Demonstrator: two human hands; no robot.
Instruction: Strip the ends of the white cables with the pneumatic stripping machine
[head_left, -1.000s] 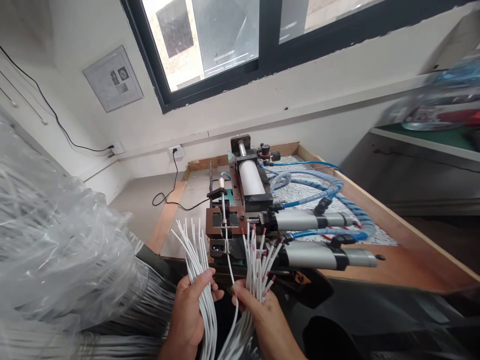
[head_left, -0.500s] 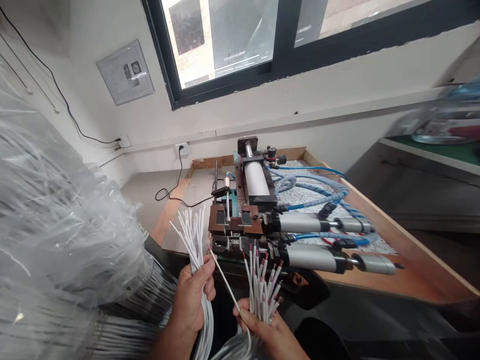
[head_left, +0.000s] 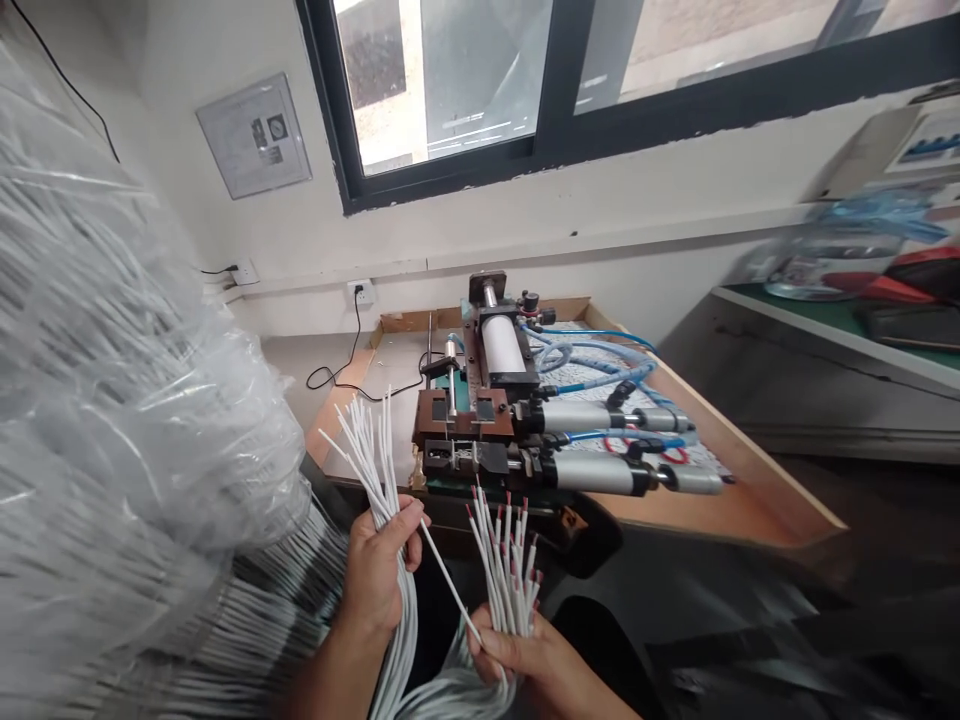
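My left hand [head_left: 384, 565] is closed around a bundle of white cables [head_left: 367, 450] whose ends fan upward. In my right hand [head_left: 514, 645] is a second bundle of white cables [head_left: 506, 560], with reddish inner wires showing at several tips. A single white cable [head_left: 445, 567] slants between the two hands, its lower part pinched by my right thumb and its upper end beside my left fingertips. Below the hands, the long cable lengths [head_left: 457, 690] curve together. Just beyond the bundles stands a pneumatic machine [head_left: 465, 415] with metal cylinders and dark clamping blocks.
Plastic-wrapped stacks of grey-white cables [head_left: 150, 400] rise on the left. The machine sits on a wood-edged bench [head_left: 780, 525] with blue air hoses [head_left: 630, 372]. At right, a green-topped shelf [head_left: 810, 315] carries a clear plastic container [head_left: 832, 250]. A window is behind.
The view has turned a little to the right, so the machine appears further left. My left hand now meets the upper end of the single cable. Both hands keep their bundles.
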